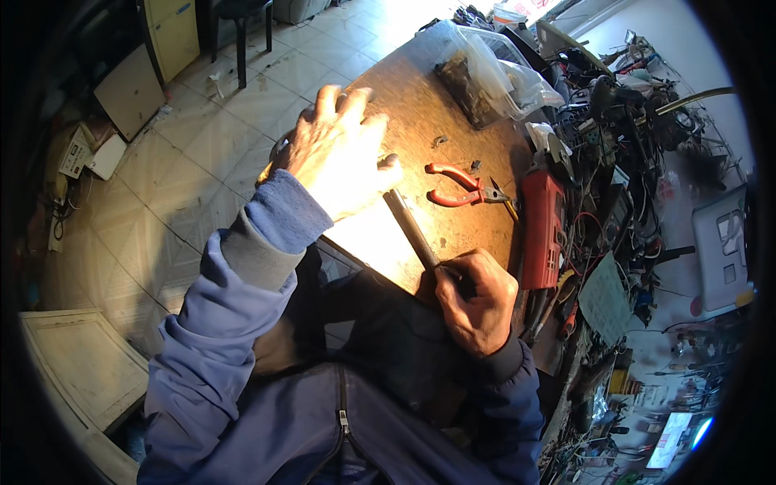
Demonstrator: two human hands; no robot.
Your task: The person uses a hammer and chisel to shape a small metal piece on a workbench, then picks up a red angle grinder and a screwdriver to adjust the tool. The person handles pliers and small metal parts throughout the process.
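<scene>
Our right hand [477, 297] grips the dark file [412, 230], our left hand [339, 149] presses flat, open, on the surface [412, 105]: filing stroke underway, steady push needed.

Clear plastic bags [493, 69] at the bench's far end; glowing screen [669, 440] lower right
</scene>
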